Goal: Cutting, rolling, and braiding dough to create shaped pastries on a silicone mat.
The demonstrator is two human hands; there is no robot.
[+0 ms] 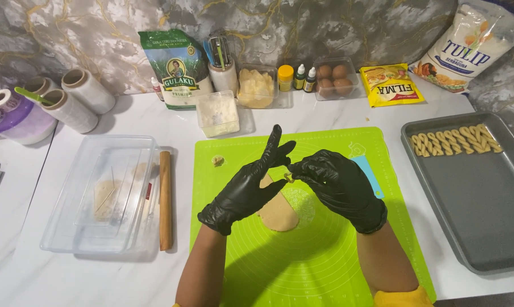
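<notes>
Both hands wear black gloves over a green silicone mat. My left hand is held flat with its fingers stretched up and apart. My right hand pinches a small bit of pale dough against the left palm. A flattened piece of tan dough lies on the mat under the hands. A tiny dough scrap sits near the mat's upper left corner. A light blue scraper lies on the mat behind my right hand.
A grey baking tray at the right holds several twisted dough sticks. A wooden rolling pin and a clear plastic box lie left of the mat. Bags, a carton of eggs, small bottles and containers line the back wall.
</notes>
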